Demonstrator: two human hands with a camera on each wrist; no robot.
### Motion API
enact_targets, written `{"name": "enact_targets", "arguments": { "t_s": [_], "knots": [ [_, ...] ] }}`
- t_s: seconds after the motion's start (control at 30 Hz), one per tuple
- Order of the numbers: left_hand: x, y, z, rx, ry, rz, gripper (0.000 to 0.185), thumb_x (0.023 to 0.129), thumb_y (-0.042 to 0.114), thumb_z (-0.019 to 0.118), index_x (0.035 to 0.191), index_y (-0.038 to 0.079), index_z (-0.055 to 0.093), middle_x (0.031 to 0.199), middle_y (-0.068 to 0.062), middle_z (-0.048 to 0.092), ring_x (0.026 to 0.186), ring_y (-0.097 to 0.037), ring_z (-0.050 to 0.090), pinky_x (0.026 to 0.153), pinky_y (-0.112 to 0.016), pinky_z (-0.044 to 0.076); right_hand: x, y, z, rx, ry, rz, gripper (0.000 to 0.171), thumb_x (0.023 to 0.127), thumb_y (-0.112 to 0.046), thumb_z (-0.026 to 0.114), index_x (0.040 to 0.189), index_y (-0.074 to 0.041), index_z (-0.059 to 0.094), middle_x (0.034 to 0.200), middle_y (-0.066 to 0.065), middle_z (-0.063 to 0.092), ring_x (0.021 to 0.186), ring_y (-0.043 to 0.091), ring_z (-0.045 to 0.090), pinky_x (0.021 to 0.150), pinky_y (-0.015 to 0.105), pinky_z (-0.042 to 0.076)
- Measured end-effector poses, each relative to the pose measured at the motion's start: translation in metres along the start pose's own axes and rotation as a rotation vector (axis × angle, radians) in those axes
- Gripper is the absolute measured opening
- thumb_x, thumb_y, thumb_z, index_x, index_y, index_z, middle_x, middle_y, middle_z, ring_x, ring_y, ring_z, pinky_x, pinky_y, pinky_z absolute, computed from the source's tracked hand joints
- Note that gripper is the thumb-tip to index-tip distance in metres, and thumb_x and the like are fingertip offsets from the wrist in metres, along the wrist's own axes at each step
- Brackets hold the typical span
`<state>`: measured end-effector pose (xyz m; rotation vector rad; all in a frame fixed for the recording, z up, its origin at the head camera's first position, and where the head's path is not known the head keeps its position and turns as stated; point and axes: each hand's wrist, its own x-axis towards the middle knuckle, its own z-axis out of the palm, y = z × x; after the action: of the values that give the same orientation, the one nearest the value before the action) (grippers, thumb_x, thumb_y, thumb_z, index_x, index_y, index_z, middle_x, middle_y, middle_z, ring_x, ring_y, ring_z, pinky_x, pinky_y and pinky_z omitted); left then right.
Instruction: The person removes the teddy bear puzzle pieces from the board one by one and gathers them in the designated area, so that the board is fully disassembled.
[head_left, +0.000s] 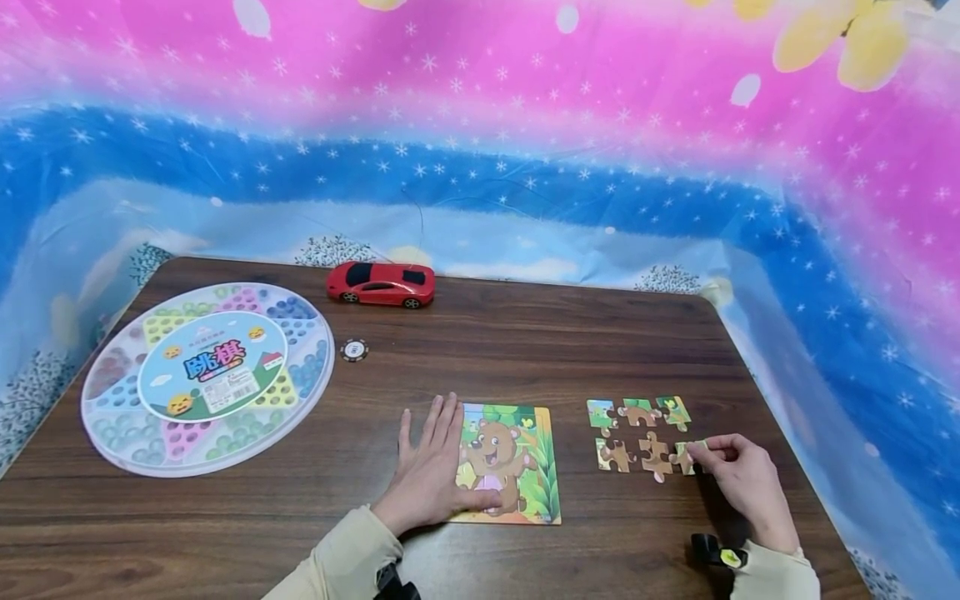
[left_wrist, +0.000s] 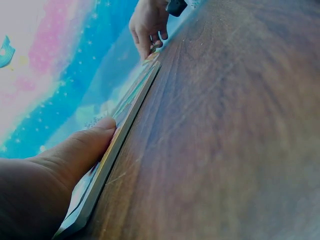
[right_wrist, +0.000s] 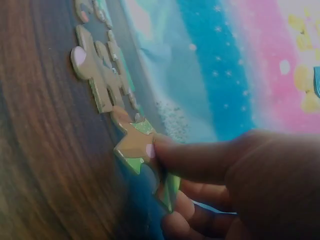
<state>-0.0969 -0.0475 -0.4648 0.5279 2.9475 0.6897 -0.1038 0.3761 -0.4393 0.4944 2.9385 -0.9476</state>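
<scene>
My left hand (head_left: 427, 475) lies spread over the left side of a bear picture board (head_left: 517, 467), its thumb (left_wrist: 85, 145) across the lower part of the bear. At the right, my right hand (head_left: 750, 483) pinches a jigsaw piece (right_wrist: 137, 145) between thumb and fingers; the piece is brown and green with a small pink spot. Beside it lie several loose jigsaw pieces (head_left: 655, 454) in two rough rows, brown, green and blue. The held piece sits at the right end of the nearer row, close to the brown piece (right_wrist: 92, 70) next to it.
A round Chinese checkers set (head_left: 213, 367) with marbles under its clear cover takes up the table's left side. A red toy car (head_left: 381, 284) stands at the back, with a poker chip (head_left: 355, 350) nearer. The brown wooden table (head_left: 600, 342) meets a patterned cloth (head_left: 510, 225) behind.
</scene>
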Motion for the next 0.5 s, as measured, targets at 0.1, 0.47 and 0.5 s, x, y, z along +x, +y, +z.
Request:
{"name": "enact_targets", "arguments": {
  "t_s": [0.1,0.47,0.5],
  "knots": [
    [0.0002,-0.0001,-0.0003,-0.002,-0.005,0.0,0.133,0.065,0.085,0.06,0.155,-0.001,0.013,0.162,-0.016,0.008,0.148,-0.031,0.001,0.11,-0.064,-0.007,0.0,0.0001,0.0029,-0.029,-0.003,0.01,0.051,0.092,-0.044,0.065,0.11,0.004,0.062,0.085,0.008,0.063,0.067,0.019,0.055,0.056,0.032,0.044],
    [0.0003,0.0002,-0.0007,-0.002,0.0,0.007,0.133,0.065,0.084,0.061,0.155,-0.001,0.013,0.161,-0.017,0.009,0.148,-0.032,0.001,0.11,-0.064,-0.006,0.0011,-0.0011,0.0085,-0.097,0.028,-0.002,0.046,0.092,-0.041,0.067,0.105,0.004,0.065,0.081,0.008,0.063,0.064,0.02,0.055,0.054,0.031,0.043],
    [0.0003,0.0001,-0.0008,-0.002,0.0,0.006,0.133,0.065,0.084,0.06,0.155,-0.001,0.013,0.161,-0.017,0.009,0.148,-0.032,0.001,0.11,-0.064,-0.007,0.0014,-0.0016,0.0091,-0.099,0.032,-0.002,0.045,0.091,-0.04,0.067,0.105,0.003,0.065,0.081,0.008,0.063,0.064,0.02,0.055,0.054,0.031,0.043]
  ]
}}
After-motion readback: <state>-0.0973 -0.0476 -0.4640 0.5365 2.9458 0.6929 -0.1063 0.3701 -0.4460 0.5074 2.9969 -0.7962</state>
